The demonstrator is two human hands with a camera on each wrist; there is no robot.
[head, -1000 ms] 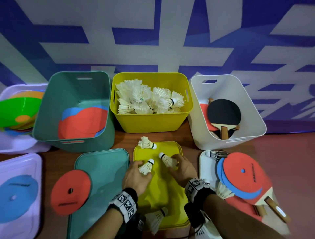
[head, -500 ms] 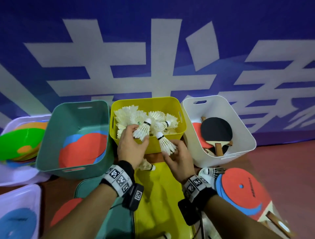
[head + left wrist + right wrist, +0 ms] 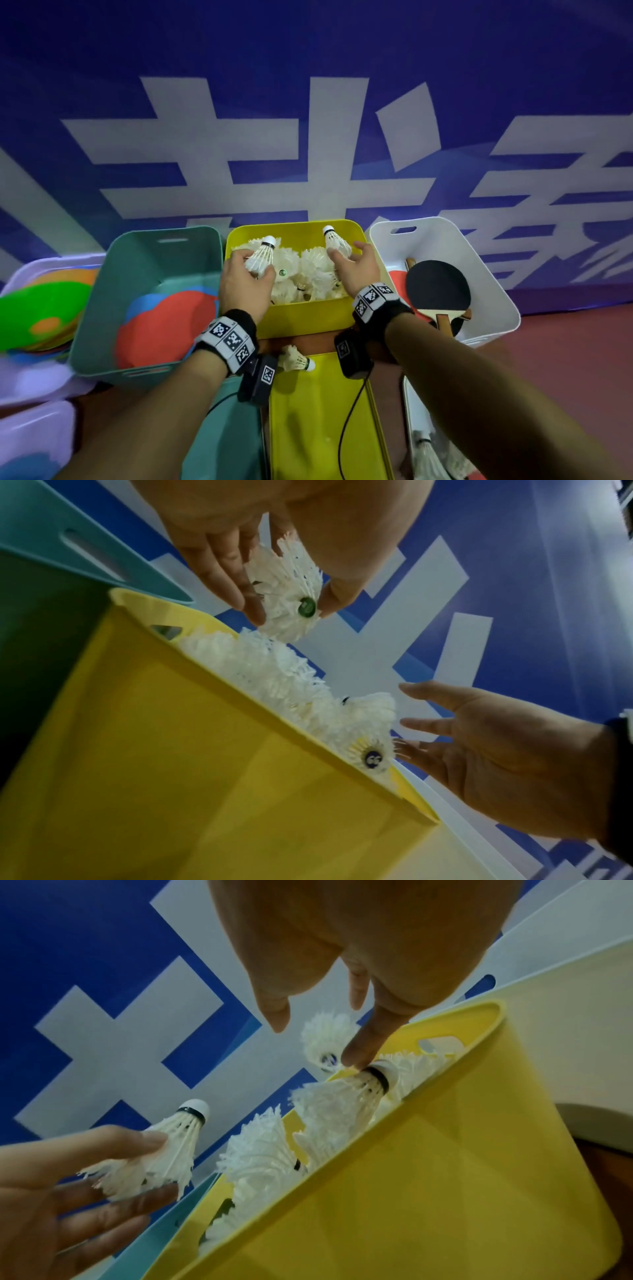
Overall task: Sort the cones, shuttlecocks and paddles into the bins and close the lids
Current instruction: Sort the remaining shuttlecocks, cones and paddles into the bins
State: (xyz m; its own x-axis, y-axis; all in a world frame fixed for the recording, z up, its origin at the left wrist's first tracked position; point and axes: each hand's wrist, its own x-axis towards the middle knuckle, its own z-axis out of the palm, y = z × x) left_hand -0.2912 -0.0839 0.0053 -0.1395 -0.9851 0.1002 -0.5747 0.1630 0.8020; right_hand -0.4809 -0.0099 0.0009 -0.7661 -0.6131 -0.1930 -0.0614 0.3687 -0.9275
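Note:
The yellow bin (image 3: 301, 318) stands in the middle, heaped with white shuttlecocks (image 3: 308, 274). Over its left side my left hand (image 3: 251, 270) pinches one shuttlecock (image 3: 262, 257) by the feathers, cork up, between fingers and thumb (image 3: 329, 601). Over the right side my right hand (image 3: 346, 257) has its fingers spread and straight. A second shuttlecock (image 3: 337, 241) sits at its fingertips (image 3: 359, 1053), just above the heap. The teal bin (image 3: 161, 260) holds red and blue flat cones (image 3: 164, 325). The white bin (image 3: 493, 274) holds paddles (image 3: 436, 291).
The yellow lid (image 3: 318, 411) lies under my forearms with one shuttlecock (image 3: 296, 359) at its far edge. A teal lid (image 3: 222, 445) lies left of it. More shuttlecocks (image 3: 431, 459) lie at the right. A lavender bin (image 3: 20, 380) with green and orange cones stands far left.
Both hands lifted shuttlecocks off the yellow lid and carried them forward over the yellow bin. The right hand's fingers have spread apart; the left still pinches its shuttlecock.

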